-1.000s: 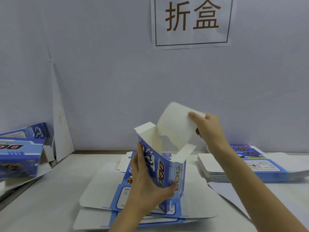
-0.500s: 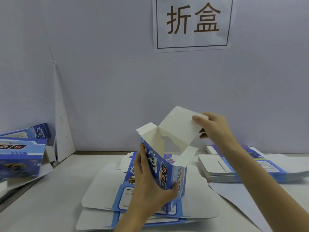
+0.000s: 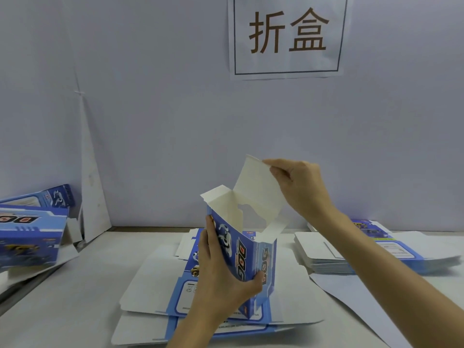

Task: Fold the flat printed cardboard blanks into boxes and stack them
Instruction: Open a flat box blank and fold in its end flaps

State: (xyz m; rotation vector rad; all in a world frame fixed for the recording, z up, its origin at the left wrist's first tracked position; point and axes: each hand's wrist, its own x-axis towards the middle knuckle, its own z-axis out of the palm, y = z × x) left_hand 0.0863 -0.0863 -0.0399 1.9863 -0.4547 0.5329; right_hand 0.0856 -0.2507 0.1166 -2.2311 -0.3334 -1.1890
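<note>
Two folded boxes (image 3: 30, 237) lie tipped at your far left against the wall, well apart from the work. Closer in, several flat blanks (image 3: 150, 285) are spread on the table (image 3: 75, 297) in front of you. The box you are forming (image 3: 251, 257) stands upright on top of them, long axis vertical and mouth open upward.

Your left hand (image 3: 221, 280) grips this box low down, with the thumb pressed on the printed front near the corner and the fingers wrapped round the left side. Two small side flaps (image 3: 216, 197) stick outward at the rim, not yet tucked in.

The lid flap (image 3: 253, 189) rises from the back wall and leans up and to the right. Your right hand (image 3: 298, 189) pinches its top right corner between thumb and fingers. The open mouth lies below that pinch and toward you, so closing the lid probably means bringing it forward and down over the rim. The right hand is the nearer one for that, while the left steadies the body. The side flaps likely need folding in first, or the lid will ride on them.

Furthest right, a thick stack of unfolded blanks (image 3: 351, 252) lies flat on the table, just beyond your right forearm.
</note>
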